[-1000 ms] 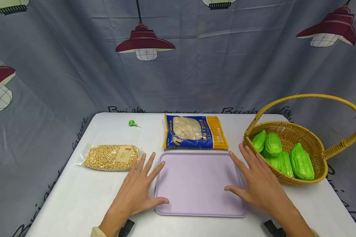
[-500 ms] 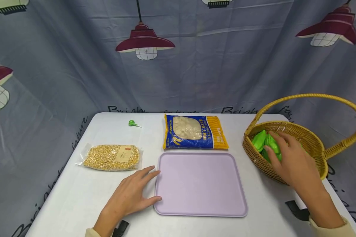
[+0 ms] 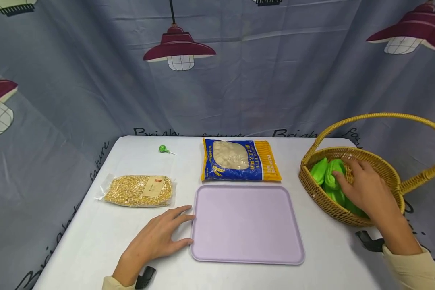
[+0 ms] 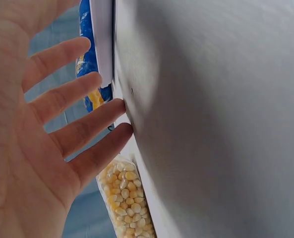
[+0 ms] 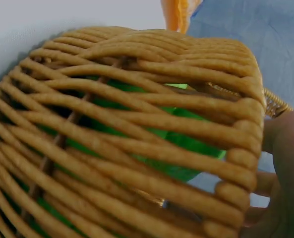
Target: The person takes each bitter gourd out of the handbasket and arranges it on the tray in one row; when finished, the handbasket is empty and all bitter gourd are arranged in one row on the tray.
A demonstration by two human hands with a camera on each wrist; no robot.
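Observation:
My right hand (image 3: 367, 187) reaches over the near rim of a wicker basket (image 3: 320, 203) holding several glossy green, ridged, pepper-like vegetables (image 3: 335, 171). Its thumb lies against or close to one of them; the hand covers others, and whether it grips any is hidden. In the right wrist view the basket's woven wall (image 5: 137, 129) blocks most of the fingers. With fingers apart and nothing in it, my left hand (image 3: 156, 237) is at the left edge of a lilac tray (image 3: 246, 225). Its fingertips are at the rim; contact is unclear.
Behind the tray lies a blue and yellow bag of pasta (image 3: 241, 160). A clear bag of corn kernels (image 3: 137, 191) is at the left, with a small green lollipop (image 3: 163, 149) farther back. The basket's tall handle (image 3: 384, 115) arches above its opening.
My right hand has left the tray's right side and moved right into the basket, lately shifting a little farther right. My left hand has drawn slightly back to the left, its fingers less spread.

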